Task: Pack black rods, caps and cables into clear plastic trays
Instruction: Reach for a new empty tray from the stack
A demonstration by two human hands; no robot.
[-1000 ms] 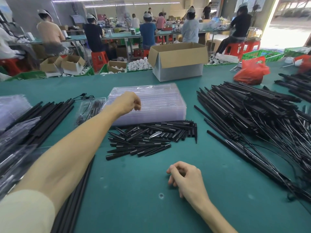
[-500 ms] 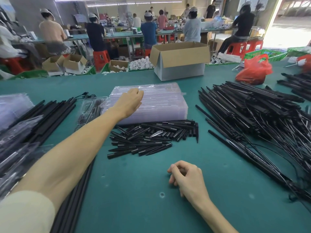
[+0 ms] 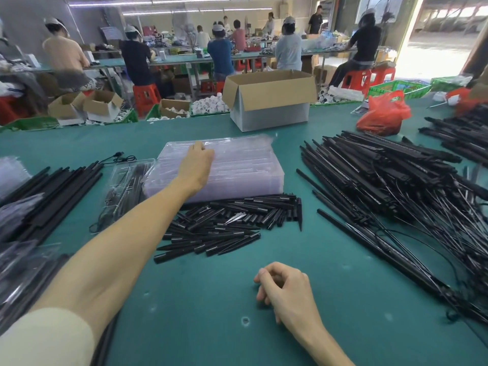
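Far from done — left hand [image 3: 196,165] rests straight fingers on tray stack [image 3: 245,167], right hand [image 3: 284,289] loosely curled, empty — caps [image 3: 232,220], rods [image 3: 383,186] loose.

One view only: head-worn, wide-angle cam. Faces fwd and down across the table [image 3: 343,326]. Close range: left hand [image 3: 196,165] and right hand [image 3: 285,289] in foregrd. Upper frame reaches cardboard box [image 3: 269,101] and workers [image 3: 221,55] at rear. Lines bow toward frame edges.
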